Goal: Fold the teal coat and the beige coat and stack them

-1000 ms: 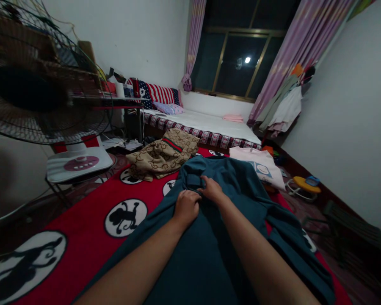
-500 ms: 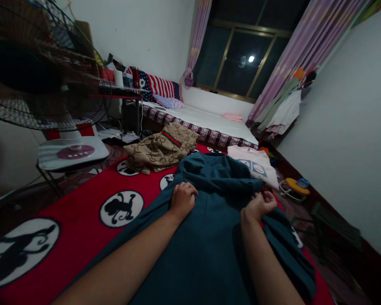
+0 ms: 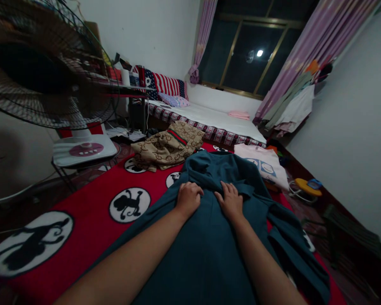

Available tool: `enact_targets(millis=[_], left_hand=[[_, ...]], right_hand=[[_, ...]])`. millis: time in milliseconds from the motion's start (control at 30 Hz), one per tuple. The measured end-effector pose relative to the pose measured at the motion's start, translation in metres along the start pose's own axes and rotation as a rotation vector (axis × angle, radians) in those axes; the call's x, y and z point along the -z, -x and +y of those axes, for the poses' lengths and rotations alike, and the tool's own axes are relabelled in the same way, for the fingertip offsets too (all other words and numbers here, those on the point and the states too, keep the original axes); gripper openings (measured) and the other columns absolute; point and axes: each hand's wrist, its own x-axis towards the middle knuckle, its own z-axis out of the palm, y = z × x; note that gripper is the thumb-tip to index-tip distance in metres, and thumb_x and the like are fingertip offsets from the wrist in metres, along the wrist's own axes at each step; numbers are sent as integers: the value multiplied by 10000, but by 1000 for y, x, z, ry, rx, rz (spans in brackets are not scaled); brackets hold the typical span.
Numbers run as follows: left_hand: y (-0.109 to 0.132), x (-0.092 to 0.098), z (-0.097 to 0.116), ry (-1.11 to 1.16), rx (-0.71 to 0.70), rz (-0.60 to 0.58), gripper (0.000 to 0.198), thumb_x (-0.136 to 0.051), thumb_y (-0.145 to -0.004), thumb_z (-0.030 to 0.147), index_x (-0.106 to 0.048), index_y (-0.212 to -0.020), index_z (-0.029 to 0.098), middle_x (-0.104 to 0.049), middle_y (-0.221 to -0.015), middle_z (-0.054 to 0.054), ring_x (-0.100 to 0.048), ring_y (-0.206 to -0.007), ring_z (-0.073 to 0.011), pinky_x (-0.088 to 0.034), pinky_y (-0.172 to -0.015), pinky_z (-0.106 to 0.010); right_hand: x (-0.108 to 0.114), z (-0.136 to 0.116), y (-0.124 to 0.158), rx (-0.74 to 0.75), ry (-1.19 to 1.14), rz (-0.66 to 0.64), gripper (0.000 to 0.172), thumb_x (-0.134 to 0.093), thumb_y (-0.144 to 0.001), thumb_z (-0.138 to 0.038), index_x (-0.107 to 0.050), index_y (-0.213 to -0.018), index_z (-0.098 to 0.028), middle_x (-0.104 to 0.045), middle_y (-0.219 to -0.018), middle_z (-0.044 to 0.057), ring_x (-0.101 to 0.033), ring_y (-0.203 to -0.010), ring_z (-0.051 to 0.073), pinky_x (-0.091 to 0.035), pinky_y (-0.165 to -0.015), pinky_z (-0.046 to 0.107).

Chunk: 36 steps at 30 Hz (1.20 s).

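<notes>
A long dark teal dress (image 3: 203, 254) lies spread on the bed, its top end pointing away from me and one sleeve (image 3: 301, 245) trailing to the right. My left hand (image 3: 189, 198) is closed on the cloth around the waist, fingers bent and held together; their tips are partly hidden. Close beside it, my right hand (image 3: 231, 201) rests open on the dress, thumb and fingers apart. Rumpled folds run across the upper part, just beyond both hands. Past it on the left is a brown patterned garment (image 3: 165, 148), and on the right a pink printed T-shirt (image 3: 262, 163).
The bed has a red blanket (image 3: 95, 245) with monkey circles. An electric fan (image 3: 85, 148) stands close on the left. Farther back are a cluttered desk (image 3: 133, 89) and a second bed (image 3: 206, 116). A yellow stool (image 3: 307, 186) and a dark green chair (image 3: 352, 228) stand right.
My right hand has moved left from the garment's right side onto its middle, its fingers now spread. The folded cloth there lies differently. My left hand keeps its place on the dress.
</notes>
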Motion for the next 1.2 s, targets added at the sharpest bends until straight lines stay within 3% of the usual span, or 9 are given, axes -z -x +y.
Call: enact_targets(millis=[167,267,367,467,567,700,933,1100,1200], left_hand=[[-2,0,-3,20,-4,-3,285,-512,-761,44,-718,-815,233,-674,-955,-20,-560,-980,-197,-407,-917,-362],[0,19,-11,-37,-46,41,324,-534,-754,44,-714,-945,234,-607,-1150,-35,-510,-1115,-196,-392,-995,-340],[14,57,-26,-236,-3,22,394,-626,-738,144,-663,-1116,249,-531,-1272,-59,-463,-1186,-248,-395,-1006,-379],[39,105,-42,-439,88,-131,521,-675,-715,285,-593,-1227,225,-572,-1202,-99,-521,-1111,-291,-446,-919,-403],[69,149,-45,-524,200,-354,415,-604,-756,360,-616,-1148,223,-663,-1019,-82,-608,-961,-287,-474,-800,-389],[103,180,-38,-534,310,-549,257,-579,-737,357,-659,-954,244,-692,-914,-58,-637,-848,-270,-444,-666,-336],[115,198,-23,-172,341,-646,180,-548,-754,364,-597,-790,194,-618,-727,-14,-594,-677,-184,-373,-559,-250],[90,202,29,275,348,-638,224,-573,-766,400,-582,-843,190,-600,-719,26,-568,-650,-135,-372,-540,-204],[82,181,63,394,258,-646,191,-590,-763,340,-597,-875,186,-580,-699,38,-538,-625,-112,-359,-533,-192]], right_hand=[[-4,-2,2,-31,-23,44,489,-377,-945,-402,-427,-1396,-218,-468,-1424,98,-329,-1350,247,-364,-969,454],[-3,1,2,-48,-67,49,478,-375,-940,-394,-451,-1373,-205,-480,-1413,100,-341,-1338,243,-367,-956,441],[1,1,4,-44,-72,65,468,-382,-936,-381,-467,-1352,-184,-503,-1388,103,-357,-1315,248,-367,-931,434],[13,-7,4,-11,39,81,382,-422,-919,-331,-585,-1207,-140,-592,-1249,141,-412,-1226,293,-343,-903,450],[29,-23,-3,57,188,108,281,-419,-905,-227,-677,-952,-124,-628,-1083,175,-459,-1096,322,-314,-864,445],[35,-44,-16,178,189,149,331,-356,-921,-161,-614,-1129,-162,-603,-1124,163,-468,-1054,287,-300,-840,402],[32,-33,-35,70,137,29,307,-406,-876,-128,-626,-1084,-175,-638,-1074,124,-568,-969,245,-354,-753,341],[57,-7,-63,-61,32,135,336,-460,-850,-143,-625,-1130,-227,-642,-1101,88,-599,-973,233,-390,-730,310],[64,7,-77,-109,19,142,346,-473,-839,-141,-638,-1130,-230,-639,-1111,89,-604,-986,243,-413,-750,320]])
